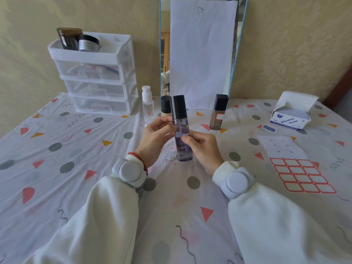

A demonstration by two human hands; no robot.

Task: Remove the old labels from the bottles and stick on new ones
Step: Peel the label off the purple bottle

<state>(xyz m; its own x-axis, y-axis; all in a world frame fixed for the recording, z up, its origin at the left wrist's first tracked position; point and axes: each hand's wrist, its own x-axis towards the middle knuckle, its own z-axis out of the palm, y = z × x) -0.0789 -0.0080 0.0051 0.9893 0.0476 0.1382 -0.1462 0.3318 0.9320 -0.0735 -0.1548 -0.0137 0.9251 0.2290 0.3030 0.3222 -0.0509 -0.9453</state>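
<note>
Seen from a single head-worn wide-angle camera, facing forward and down across a patterned table (57, 168) toward a mirror (202, 54) against the wall; close on both sleeved forearms at bottom, edges bowed by the lens.

Patterned tablecloth (76, 187) under drawer unit (99, 77), label sheet (297, 168).
</note>
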